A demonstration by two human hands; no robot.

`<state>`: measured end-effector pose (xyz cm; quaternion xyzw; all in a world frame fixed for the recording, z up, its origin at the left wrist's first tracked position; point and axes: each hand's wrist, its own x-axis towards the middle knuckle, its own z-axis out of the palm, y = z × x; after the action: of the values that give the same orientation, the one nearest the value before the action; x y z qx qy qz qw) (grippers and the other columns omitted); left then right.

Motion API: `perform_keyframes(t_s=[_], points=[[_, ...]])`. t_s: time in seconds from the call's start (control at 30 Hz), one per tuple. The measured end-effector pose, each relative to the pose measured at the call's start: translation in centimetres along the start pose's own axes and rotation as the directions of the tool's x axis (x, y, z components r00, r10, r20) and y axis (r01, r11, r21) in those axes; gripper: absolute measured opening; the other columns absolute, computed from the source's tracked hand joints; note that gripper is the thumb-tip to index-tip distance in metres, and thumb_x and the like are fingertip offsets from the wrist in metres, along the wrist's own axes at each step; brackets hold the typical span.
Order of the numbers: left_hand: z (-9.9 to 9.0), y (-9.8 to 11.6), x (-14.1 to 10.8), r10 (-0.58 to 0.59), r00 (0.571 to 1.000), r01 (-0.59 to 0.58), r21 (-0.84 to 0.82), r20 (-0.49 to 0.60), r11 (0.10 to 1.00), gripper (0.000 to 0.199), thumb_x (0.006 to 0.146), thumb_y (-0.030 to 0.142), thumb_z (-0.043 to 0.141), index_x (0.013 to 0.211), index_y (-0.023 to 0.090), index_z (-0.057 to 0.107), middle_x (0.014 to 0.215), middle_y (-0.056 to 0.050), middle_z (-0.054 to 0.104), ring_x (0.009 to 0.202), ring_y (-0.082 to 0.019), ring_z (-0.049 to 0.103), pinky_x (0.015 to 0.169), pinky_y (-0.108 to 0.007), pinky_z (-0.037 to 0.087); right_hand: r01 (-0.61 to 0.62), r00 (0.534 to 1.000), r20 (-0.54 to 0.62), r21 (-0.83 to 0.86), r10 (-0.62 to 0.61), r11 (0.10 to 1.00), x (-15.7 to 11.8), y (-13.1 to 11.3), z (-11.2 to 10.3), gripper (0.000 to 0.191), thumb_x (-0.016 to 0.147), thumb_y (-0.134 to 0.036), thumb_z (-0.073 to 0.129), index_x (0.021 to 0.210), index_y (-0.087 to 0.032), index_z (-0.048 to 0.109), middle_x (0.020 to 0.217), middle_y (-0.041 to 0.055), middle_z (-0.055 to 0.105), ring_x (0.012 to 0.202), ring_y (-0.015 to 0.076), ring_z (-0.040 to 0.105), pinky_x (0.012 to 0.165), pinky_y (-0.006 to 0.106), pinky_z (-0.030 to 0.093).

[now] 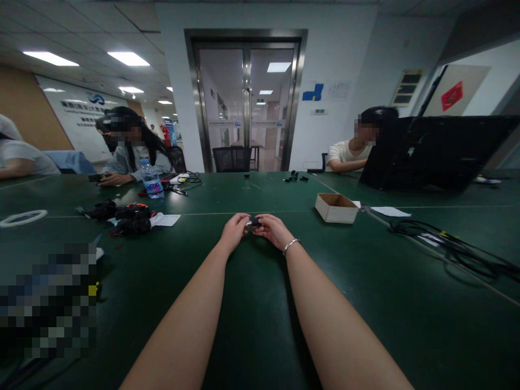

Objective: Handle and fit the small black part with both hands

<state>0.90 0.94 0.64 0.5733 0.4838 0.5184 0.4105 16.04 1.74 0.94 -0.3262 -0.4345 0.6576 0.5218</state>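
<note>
Both hands meet over the middle of the green table (pixel 260 303). My left hand (pixel 235 231) pinches the silvery end of a small dark object (pixel 255 222). On its right side, my right hand (pixel 274 230) grips the black part, fingers curled round it; a silver bracelet sits on that wrist. The object is too small to identify, and fingertips cover part of it. Right of my hands stands an open cardboard box (pixel 336 208).
At the left lie bundled black cables (pixel 132 219), a white ring (pixel 24 218) and a water bottle (pixel 151 180). Coiled cables (pixel 459 252) and a large black monitor (pixel 434 151) occupy the right. Small black pieces (pixel 295 176) lie at the far edge. Several people sit around the table.
</note>
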Motion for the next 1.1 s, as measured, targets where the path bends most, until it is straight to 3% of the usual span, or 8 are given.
perform_keyframes(t_s=[0.13,0.37,0.7,0.97,1.1], points=[[0.0,0.2,-0.1,0.04,0.998,-0.04,-0.004,0.044,0.999,0.024,0.077,0.028,0.055,0.095,0.014,0.062,0.069,-0.001,0.059,0.053,-0.009,0.05,0.05,-0.02,0.037,-0.001,1.0,-0.001,-0.009,0.001,1.0,0.0,0.0,-0.1,0.012,0.077,-0.005,0.055,0.085,-0.014,0.059,0.068,0.0042,0.067,0.051,0.0125,0.062,0.058,0.027,0.058],[0.0,-0.5,0.2,0.124,0.991,-0.126,0.06,0.047,0.99,0.036,0.084,0.044,0.046,0.09,0.014,0.063,0.056,0.001,0.05,0.049,-0.01,0.045,0.048,-0.02,0.033,-0.007,1.0,0.007,-0.018,0.007,1.0,-0.1,-0.1,0.0,0.011,0.077,-0.007,0.058,0.086,-0.013,0.059,0.071,0.005,0.067,0.051,0.0122,0.063,0.059,0.026,0.059],[-0.2,-0.7,0.3,0.122,0.992,-0.126,0.121,0.036,0.985,0.042,0.086,0.05,0.042,0.087,0.014,0.064,0.051,0.002,0.049,0.044,-0.01,0.042,0.046,-0.022,0.031,-0.018,1.0,0.004,-0.02,0.019,1.0,-0.2,-0.2,0.2,0.015,0.076,-0.005,0.052,0.086,-0.014,0.058,0.067,0.0046,0.067,0.049,0.0122,0.062,0.059,0.028,0.058],[-0.1,0.4,0.0,0.033,0.999,-0.032,-0.069,0.012,0.997,0.027,0.076,0.037,0.056,0.087,0.013,0.063,0.057,0.001,0.054,0.048,-0.009,0.046,0.047,-0.019,0.034,-0.018,1.0,0.004,-0.028,0.019,0.999,0.0,-0.1,0.1,0.016,0.075,-0.005,0.053,0.087,-0.015,0.056,0.068,0.004,0.067,0.05,0.0126,0.063,0.058,0.027,0.057],[0.0,0.6,-0.1,0.051,0.999,-0.051,-0.082,-0.006,0.995,0.022,0.072,0.033,0.06,0.081,0.012,0.063,0.056,0.001,0.054,0.048,-0.009,0.047,0.049,-0.02,0.036,-0.015,1.0,-0.004,-0.031,0.015,0.999,0.0,0.0,0.0,0.017,0.075,-0.004,0.053,0.087,-0.015,0.056,0.068,0.0046,0.067,0.05,0.0128,0.063,0.058,0.027,0.057]])
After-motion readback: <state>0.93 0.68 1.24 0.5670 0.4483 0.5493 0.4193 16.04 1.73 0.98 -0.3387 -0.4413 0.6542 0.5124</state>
